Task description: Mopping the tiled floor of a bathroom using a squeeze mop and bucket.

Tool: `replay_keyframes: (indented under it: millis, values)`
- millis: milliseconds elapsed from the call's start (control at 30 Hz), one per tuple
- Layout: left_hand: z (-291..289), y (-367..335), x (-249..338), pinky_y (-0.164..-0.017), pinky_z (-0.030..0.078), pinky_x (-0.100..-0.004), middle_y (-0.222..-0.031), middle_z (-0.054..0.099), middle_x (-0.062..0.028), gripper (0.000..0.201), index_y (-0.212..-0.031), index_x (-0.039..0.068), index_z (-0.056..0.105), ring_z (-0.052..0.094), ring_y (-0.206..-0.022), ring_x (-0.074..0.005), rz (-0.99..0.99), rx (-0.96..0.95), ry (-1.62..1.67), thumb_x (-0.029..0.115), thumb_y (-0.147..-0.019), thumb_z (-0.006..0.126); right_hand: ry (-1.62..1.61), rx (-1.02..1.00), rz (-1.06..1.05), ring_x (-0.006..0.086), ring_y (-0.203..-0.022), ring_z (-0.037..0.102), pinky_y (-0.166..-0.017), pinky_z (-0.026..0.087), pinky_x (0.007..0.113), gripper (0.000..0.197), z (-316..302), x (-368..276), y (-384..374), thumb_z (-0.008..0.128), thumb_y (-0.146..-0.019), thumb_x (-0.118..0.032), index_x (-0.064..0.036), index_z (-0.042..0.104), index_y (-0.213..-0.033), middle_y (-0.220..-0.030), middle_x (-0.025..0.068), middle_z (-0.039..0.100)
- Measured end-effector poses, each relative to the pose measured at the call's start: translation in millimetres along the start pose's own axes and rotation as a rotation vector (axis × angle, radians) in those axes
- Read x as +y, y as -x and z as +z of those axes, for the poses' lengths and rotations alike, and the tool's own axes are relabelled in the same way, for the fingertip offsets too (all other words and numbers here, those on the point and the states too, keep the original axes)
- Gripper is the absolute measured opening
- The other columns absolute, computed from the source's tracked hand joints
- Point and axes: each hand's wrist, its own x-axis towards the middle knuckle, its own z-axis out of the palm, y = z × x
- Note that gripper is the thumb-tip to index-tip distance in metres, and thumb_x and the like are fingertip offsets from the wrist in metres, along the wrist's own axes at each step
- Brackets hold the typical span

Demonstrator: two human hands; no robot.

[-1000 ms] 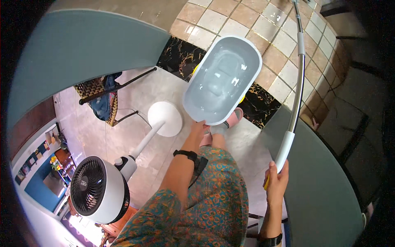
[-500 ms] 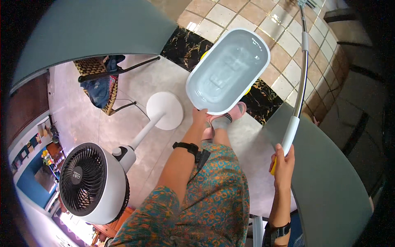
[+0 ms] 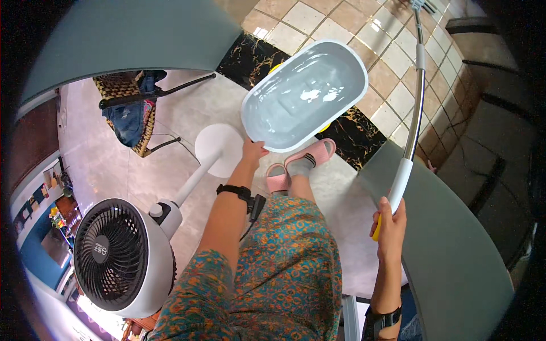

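A pale grey-blue oval basin (image 3: 307,105) with water in it lies across a black marbled threshold, yellow parts peeking out at its sides. My left hand (image 3: 253,152) is closed on the basin's near left rim. In my right hand (image 3: 391,224) is the white and yellow grip of a long-handled mop (image 3: 414,136). Its silvery pole stretches away to a pale blue head (image 3: 424,5) at the top right, partly cut off by the frame.
A white and black pedestal fan (image 3: 128,256) stands at the left on a round base (image 3: 219,149). Behind it is a woven chair (image 3: 128,113) with denim on it. Grey panels (image 3: 449,221) flank the doorway. Beyond the threshold (image 3: 355,136) lie tiles (image 3: 392,85). My feet wear pink slippers (image 3: 318,153).
My left hand has shifted left with the basin's near end, turning the basin more crosswise. The water's reflections have changed. My right hand keeps its hold on the mop.
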Motion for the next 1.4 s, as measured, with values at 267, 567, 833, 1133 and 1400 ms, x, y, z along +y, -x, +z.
replay_keyframes:
  millis: [267, 567, 833, 1133, 1400]
  values:
    - [-30, -29, 31, -0.065, 0.057, -0.0376, -0.103, 0.058, -0.0161, 0.038, -0.118, 0.0, 0.044, 0.064, -0.082, -0.0264, 0.023, -0.057, -0.21, -0.002, -0.081, 0.053, 0.015, -0.017, 0.023, 0.0069, -0.042, 0.042, -0.036, 0.035, 0.022, 0.038, -1, -5, 2, 0.055, -0.093, -0.028, -0.0042, 0.043, -0.12, -0.058, -0.0004, 0.044]
    - [-32, -34, 61, -0.071, 0.054, -0.0403, -0.106, 0.057, -0.0175, 0.042, -0.12, -0.002, 0.045, 0.061, -0.092, -0.0279, 0.026, 0.05, -0.429, -0.001, -0.079, 0.054, 0.002, -0.059, 0.023, 0.0058, -0.046, 0.042, -0.038, 0.036, 0.022, 0.042, 5, 5, -4, 0.052, -0.095, -0.025, -0.0025, 0.041, -0.128, -0.062, -0.0002, 0.044]
    - [71, 19, 59, -0.093, 0.04, -0.044, -0.11, 0.056, -0.0169, 0.055, -0.118, -0.002, 0.051, 0.051, -0.107, -0.0333, 1.194, 0.352, -1.325, 0.018, -0.07, 0.071, -0.036, -0.075, -0.033, 0.0074, -0.042, 0.042, -0.036, 0.035, 0.022, 0.041, 16, 29, -13, 0.052, -0.095, -0.023, -0.0045, 0.039, -0.129, -0.058, 0.0005, 0.046]
    - [210, 19, 28, -0.077, 0.051, -0.0447, -0.097, 0.064, -0.0161, 0.053, -0.124, 0.005, 0.049, 0.062, -0.094, -0.0326, 0.804, -0.243, -1.549, 0.014, -0.074, 0.066, -0.065, -0.104, -0.003, 0.0072, -0.044, 0.043, -0.038, 0.036, 0.022, 0.041, 17, 36, -18, 0.052, -0.095, -0.021, -0.0027, 0.037, -0.13, -0.06, 0.0005, 0.047]
    - [205, 10, 24, -0.063, 0.053, -0.044, -0.083, 0.066, -0.0137, 0.02, -0.102, 0.005, 0.053, 0.066, -0.076, -0.0337, 0.913, -0.255, -1.592, 0.007, -0.083, 0.051, -0.036, -0.111, -0.104, 0.0064, -0.048, 0.043, -0.041, 0.035, 0.022, 0.042, 15, 52, -23, 0.053, -0.095, -0.018, -0.0016, 0.036, -0.13, -0.064, -0.0003, 0.045]
